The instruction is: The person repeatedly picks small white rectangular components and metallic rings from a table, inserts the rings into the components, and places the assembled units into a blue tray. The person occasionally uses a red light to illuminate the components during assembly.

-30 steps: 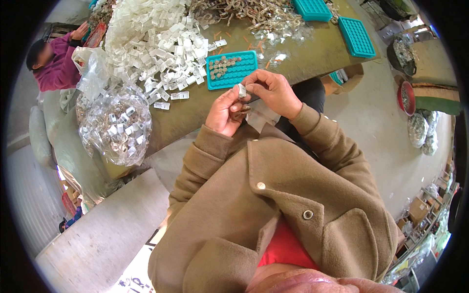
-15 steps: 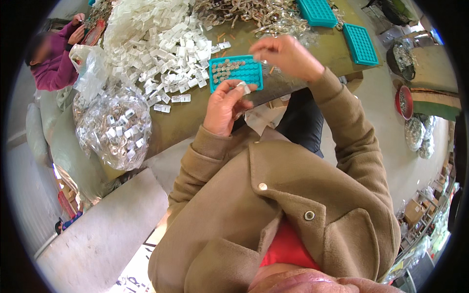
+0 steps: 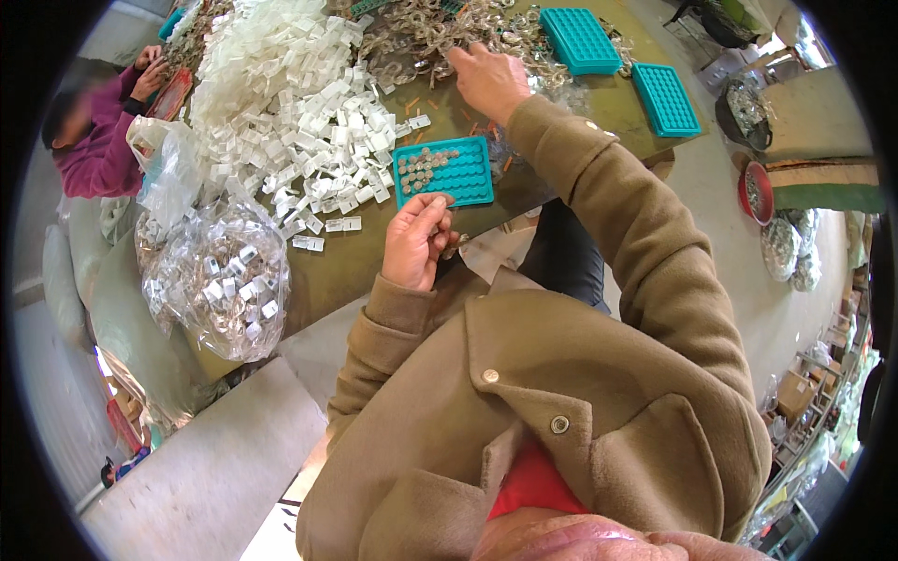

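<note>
Facing a clear plastic bag (image 3: 213, 309) at left, then white plastic casings (image 3: 318, 122) heaped on the counter (image 3: 348, 269). Curling the left hand (image 3: 416, 241) closed around small brownish pieces (image 3: 456, 247) by the near edge of a teal tray (image 3: 468, 179) of round pieces (image 3: 421, 169). Reaching far with the bent right hand (image 3: 490, 80) onto a tangled pile (image 3: 410, 45); cannot tell any grip. Having two teal trays (image 3: 578, 42) farther right.

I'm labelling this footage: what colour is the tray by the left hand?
Teal: the tray shows best in the head view.
</note>
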